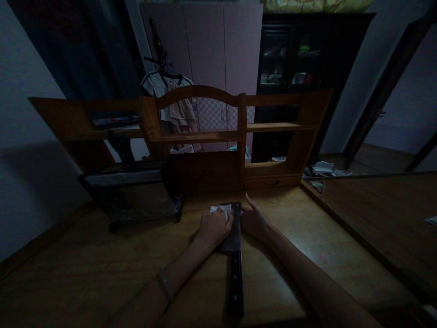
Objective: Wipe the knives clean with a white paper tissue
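Note:
A cleaver [234, 234] lies flat on the wooden desk, its broad dark blade pointing away from me. Its black riveted handle [236, 284] points toward me. My left hand [214, 226] is closed on a folded white tissue [221, 209] and presses it against the blade's upper left part. Beside the blade's right edge is my right hand [254, 222], with the thumb raised and spread. Its fingertips are close to the blade near the far end; whether they touch it is hard to see in the dim light.
A wooden shelf unit [241, 136] stands along the desk's back edge. At the left is a dark framed rack [131, 193] partly wrapped in plastic. Behind hang clothes [179, 105] before a pink wardrobe [208, 50]. White plastic items [324, 168] lie beyond the desk at right.

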`<state>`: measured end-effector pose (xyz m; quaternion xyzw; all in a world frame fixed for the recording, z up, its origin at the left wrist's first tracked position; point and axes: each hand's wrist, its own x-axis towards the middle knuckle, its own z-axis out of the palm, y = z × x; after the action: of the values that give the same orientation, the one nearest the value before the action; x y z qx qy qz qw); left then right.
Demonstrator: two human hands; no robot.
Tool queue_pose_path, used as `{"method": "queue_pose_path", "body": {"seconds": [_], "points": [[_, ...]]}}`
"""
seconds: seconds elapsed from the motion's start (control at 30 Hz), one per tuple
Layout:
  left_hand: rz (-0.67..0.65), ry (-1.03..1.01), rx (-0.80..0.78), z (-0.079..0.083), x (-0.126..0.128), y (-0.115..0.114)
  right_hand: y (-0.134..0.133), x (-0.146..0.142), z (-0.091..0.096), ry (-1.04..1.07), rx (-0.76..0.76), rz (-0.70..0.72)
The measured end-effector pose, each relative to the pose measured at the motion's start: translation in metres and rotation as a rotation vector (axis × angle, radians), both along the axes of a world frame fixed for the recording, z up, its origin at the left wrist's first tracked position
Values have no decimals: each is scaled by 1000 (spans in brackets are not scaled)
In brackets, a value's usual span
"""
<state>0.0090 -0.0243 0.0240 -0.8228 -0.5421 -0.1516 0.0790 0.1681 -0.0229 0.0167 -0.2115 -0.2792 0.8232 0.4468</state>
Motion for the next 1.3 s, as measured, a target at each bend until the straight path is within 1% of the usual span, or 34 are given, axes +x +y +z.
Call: {"method": "queue_pose_path", "body": {"seconds": [0.1,0.17,0.33,0.5,0.73,0.87,0.97,1.1,1.3], "points": [[-9,13,22,1,0,-3,0,0,0,-15,1,-3],[-38,0,24,1,0,-5,1,1,-1,-27,-4,-7],[-210,-97,0,0,1,-8,0,1,-3,-10,8,-9],[-385,-207,-38,-1,0,-6,0,1,-3,39,30,28],[-470,-262,-154,-2,-1,-4,7,3,-13,68,49,38],[-536,-279,-174,0,-2,-4,9,5,-16,35,34,46],[-522,-285,-181,4,-2,-7,10,6,-18,5,18,69],[-448,-247,-186,11,1,-13,10,7,-18,6,11,67],[-415,-199,-117,16,5,-19,8,5,-15,12,23,57]]}}
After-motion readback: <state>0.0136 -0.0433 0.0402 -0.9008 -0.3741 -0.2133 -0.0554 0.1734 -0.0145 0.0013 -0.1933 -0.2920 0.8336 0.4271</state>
